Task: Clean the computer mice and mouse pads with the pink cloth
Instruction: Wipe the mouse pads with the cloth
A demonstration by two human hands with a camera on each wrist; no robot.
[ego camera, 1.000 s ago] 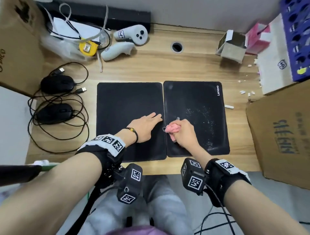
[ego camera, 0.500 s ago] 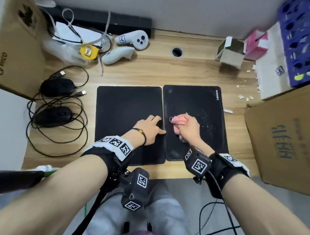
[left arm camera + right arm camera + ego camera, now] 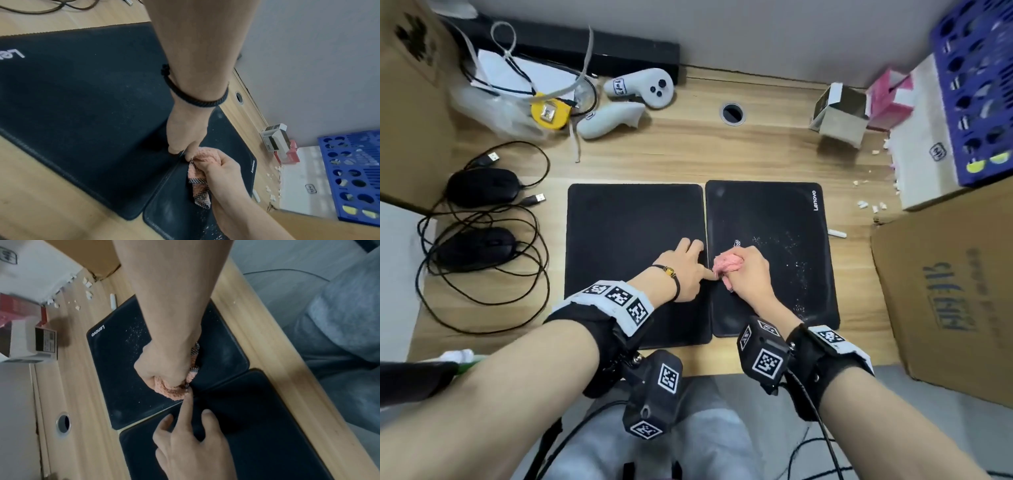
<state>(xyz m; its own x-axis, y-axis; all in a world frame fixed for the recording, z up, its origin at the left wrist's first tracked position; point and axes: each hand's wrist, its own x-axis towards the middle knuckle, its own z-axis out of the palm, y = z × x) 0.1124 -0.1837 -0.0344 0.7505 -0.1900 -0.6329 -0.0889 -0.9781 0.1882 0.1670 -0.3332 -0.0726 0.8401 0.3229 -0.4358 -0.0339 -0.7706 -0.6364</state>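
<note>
- Two black mouse pads lie side by side on the wooden counter point(image 3: 661, 161), edges almost touching: the left mouse pad point(image 3: 626, 236) and the right mouse pad point(image 3: 774, 219), which carries a Lenovo mark at its far right corner.
- White specks are scattered over the right half of the right mouse pad.
- Bunched in the right hand point(image 3: 748, 272), the pink cloth point(image 3: 727, 263) is pressed onto the right mouse pad close to its left edge; the fingers are curled tight round the cloth, and a checked edge of it hangs out below the fist in the left wrist view.
- Resting flat on the left mouse pad near its right edge, the left hand point(image 3: 683, 270) has its fingers point(image 3: 186, 408) straight and slightly spread, one fingertip reaching the seam between the pads and touching the cloth.
- Two black wired computer mice sit at the left of the counter, well apart from the pads: the far mouse point(image 3: 482, 186) and the near mouse point(image 3: 476, 245), their cables looped around them.
- Behind the pads lie two white controllers point(image 3: 640, 87), a yellow tape measure point(image 3: 549, 113) and a small open box point(image 3: 840, 114).
- Small white crumbs point(image 3: 871, 207) dot the counter to the right of the pads, beside a cardboard box point(image 3: 945, 294).
</note>
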